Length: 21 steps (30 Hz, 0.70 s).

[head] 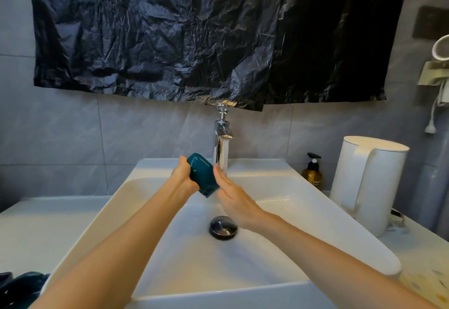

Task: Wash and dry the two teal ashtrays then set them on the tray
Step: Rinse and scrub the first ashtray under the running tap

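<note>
**Teal ashtray being held just left of the running water**

Nearest, at the lower left edge, something dark teal (pixel 23 286) is lying on the counter; I cannot tell whether it is the second ashtray. Beyond it, both forearms are reaching over the white ceramic sink basin (pixel 303 211), above the round dark metal drain plug (pixel 223 227). The right hand (pixel 234 198) is lying open, with straight fingers resting against the right side of the glossy teal rounded-rectangular ashtray (pixel 203 175). The left hand (pixel 183 175) is gripping that ashtray from its left, fingers curled round it. The ashtray is standing on edge above the basin, with its long axis running up and away. A smooth face is turning toward me and hiding the hollow. It is sitting just left of the thin water stream (pixel 225 156) falling from the chrome tap (pixel 221 136). A short shift rightward looks needed.
</note>
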Each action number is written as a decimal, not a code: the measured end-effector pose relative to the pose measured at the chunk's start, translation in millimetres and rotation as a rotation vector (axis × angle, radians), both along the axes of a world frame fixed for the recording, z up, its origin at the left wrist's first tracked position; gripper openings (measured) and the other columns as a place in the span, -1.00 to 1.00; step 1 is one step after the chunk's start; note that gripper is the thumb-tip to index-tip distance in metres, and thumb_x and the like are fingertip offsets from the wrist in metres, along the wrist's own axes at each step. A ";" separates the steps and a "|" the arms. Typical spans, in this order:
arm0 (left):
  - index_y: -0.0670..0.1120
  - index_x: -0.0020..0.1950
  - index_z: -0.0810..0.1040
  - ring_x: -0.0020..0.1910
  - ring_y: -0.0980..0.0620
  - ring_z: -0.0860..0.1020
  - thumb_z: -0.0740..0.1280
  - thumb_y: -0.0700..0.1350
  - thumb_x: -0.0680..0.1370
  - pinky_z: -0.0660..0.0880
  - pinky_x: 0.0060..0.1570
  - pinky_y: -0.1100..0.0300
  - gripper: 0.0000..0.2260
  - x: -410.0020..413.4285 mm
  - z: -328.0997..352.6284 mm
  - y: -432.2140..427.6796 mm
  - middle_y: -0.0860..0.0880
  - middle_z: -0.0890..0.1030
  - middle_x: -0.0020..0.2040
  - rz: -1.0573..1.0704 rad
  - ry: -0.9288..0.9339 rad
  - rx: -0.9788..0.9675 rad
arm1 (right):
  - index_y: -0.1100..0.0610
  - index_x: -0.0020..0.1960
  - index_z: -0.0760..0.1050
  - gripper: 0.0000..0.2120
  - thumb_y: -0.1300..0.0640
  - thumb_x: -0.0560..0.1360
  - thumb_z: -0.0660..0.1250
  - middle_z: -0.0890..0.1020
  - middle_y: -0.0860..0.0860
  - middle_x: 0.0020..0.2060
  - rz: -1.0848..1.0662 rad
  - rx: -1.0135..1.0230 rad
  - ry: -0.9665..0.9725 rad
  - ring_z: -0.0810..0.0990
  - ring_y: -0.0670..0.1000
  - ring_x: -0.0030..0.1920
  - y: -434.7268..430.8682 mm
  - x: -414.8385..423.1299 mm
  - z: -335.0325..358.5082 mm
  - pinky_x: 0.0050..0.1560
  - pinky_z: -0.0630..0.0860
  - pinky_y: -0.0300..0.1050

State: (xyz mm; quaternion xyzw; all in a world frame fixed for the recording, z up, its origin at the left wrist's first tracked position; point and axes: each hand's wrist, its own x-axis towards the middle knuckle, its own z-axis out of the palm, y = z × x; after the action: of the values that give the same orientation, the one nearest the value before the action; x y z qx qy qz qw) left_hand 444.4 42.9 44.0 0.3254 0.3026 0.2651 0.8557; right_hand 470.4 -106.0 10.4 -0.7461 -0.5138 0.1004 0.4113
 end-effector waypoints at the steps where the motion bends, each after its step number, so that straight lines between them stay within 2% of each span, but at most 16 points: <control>1: -0.16 0.33 0.42 0.25 -0.21 0.48 0.14 0.12 0.62 0.40 0.26 -0.19 -0.57 0.0 -0.3 -0.1 -0.19 0.51 0.28 -0.007 -0.001 -0.009 | -0.03 0.57 -0.21 -0.46 0.15 0.67 -0.07 -0.10 -0.13 0.56 0.004 0.003 -0.034 -0.04 -0.09 0.54 1.4 0.0 -1.1 0.37 -0.03 -0.30; 4: -0.17 0.31 0.42 0.20 -0.22 0.50 0.14 0.13 0.62 0.43 0.22 -0.19 -0.57 2.5 0.4 -2.3 -0.21 0.52 0.25 -0.042 0.015 0.010 | -0.11 0.56 -0.18 -0.43 0.17 0.64 -0.05 -0.08 -0.23 0.54 -0.011 0.019 -0.120 0.05 -0.15 0.51 -0.7 6.1 2.2 0.34 0.10 -0.31; 7: -0.16 0.28 0.49 0.04 -0.17 0.57 0.16 0.15 0.61 0.51 -0.04 -0.09 -0.56 5.5 -3.1 -13.8 -0.17 0.58 0.12 -0.142 0.035 0.094 | -0.07 0.57 -0.07 -0.43 0.24 0.62 -0.04 -0.05 -0.29 0.52 -0.007 0.057 -0.213 -0.03 -0.27 0.50 -1.4 8.8 9.6 0.42 0.07 -0.32; 10: -0.12 0.25 0.53 0.08 -0.11 0.58 0.21 0.10 0.61 0.53 -0.15 0.02 -0.63 7.4 -8.1 -29.9 -0.11 0.61 0.10 -0.236 0.033 0.196 | 0.00 0.55 0.13 -0.45 0.23 0.57 -0.04 0.10 -0.24 0.52 -0.021 0.128 -0.239 0.01 -0.28 0.50 -1.4 13.7 13.1 0.46 0.01 -0.33; 12: -0.15 0.21 0.54 -0.05 -0.10 0.60 0.22 0.10 0.61 0.54 -0.23 0.04 -0.64 8.8 -7.9 -32.0 -0.12 0.63 -0.03 -0.237 0.031 0.265 | 0.00 0.54 0.17 -0.44 0.19 0.54 -0.05 0.19 -0.16 0.51 -0.038 0.167 -0.191 0.12 -0.22 0.49 -2.5 18.4 13.8 0.47 0.09 -0.27; 14: -0.16 0.08 0.55 -0.14 -0.08 0.58 0.17 0.11 0.62 0.53 -0.19 0.06 -0.65 7.4 -6.6 -31.7 -0.13 0.61 -0.14 -0.226 0.070 0.358 | -0.05 0.53 0.17 -0.47 0.15 0.57 -0.05 0.31 -0.04 0.47 -0.076 0.186 -0.098 0.32 -0.10 0.40 -2.7 22.2 15.3 0.39 0.29 -0.17; 16: -0.13 0.01 0.52 -0.13 -0.08 0.56 0.15 0.12 0.62 0.53 -0.07 0.05 -0.66 4.4 -5.9 -32.0 -0.14 0.59 -0.15 -0.231 0.100 0.408 | -0.07 0.53 0.17 -0.49 0.12 0.59 -0.06 0.38 0.03 0.42 -0.099 0.197 -0.049 0.41 -0.04 0.31 -3.7 22.5 16.1 0.28 0.38 -0.16; 19: -0.13 0.12 0.52 0.01 -0.10 0.58 0.21 0.14 0.58 0.53 0.11 0.00 -0.64 -1.6 -3.7 -29.9 -0.16 0.61 -0.01 -0.200 0.164 0.470 | -0.03 0.55 0.13 -0.49 0.19 0.61 -0.04 0.23 -0.11 0.50 -0.069 0.151 -0.194 0.20 -0.14 0.47 -9.2 14.9 16.3 0.41 0.19 -0.27; 21: -0.13 0.12 0.53 0.02 -0.10 0.59 0.24 0.12 0.55 0.53 0.11 -0.01 -0.65 -1.8 -2.9 -26.7 -0.15 0.61 -0.02 -0.192 0.168 0.463 | 0.00 0.55 0.12 -0.49 0.24 0.62 -0.04 0.18 -0.16 0.51 -0.045 0.160 -0.241 0.09 -0.21 0.50 -8.7 14.5 16.2 0.44 0.07 -0.34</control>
State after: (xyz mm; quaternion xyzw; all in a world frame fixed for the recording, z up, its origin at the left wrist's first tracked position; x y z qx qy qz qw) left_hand 442.5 16.2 41.1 0.5605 0.2715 0.2171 0.7517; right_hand 484.9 -114.7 26.7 -0.7288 -0.5491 -0.0404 0.4070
